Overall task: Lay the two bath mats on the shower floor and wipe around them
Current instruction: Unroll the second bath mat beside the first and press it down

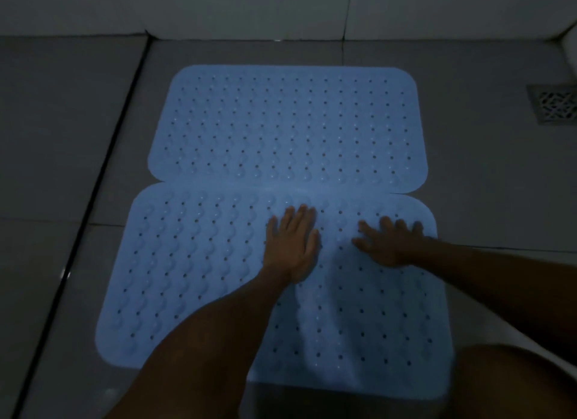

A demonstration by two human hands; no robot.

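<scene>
Two pale blue rubber bath mats with rounded corners and rows of small holes lie flat on the grey tiled shower floor [468,200], long edges meeting. The far mat [287,125] sits toward the white tiled wall [249,6]; the near mat [193,268] lies under my arms. My left hand [292,243] and right hand [388,243] press it, each grip spread flat, holding nothing. One metal drain grate [554,104] sits right of the far mat.

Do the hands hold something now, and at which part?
Nothing is held. The left hand and the right hand lie flat, palms down, fingers spread, on the upper part of the near mat, close to its edge beside the far mat.
</scene>
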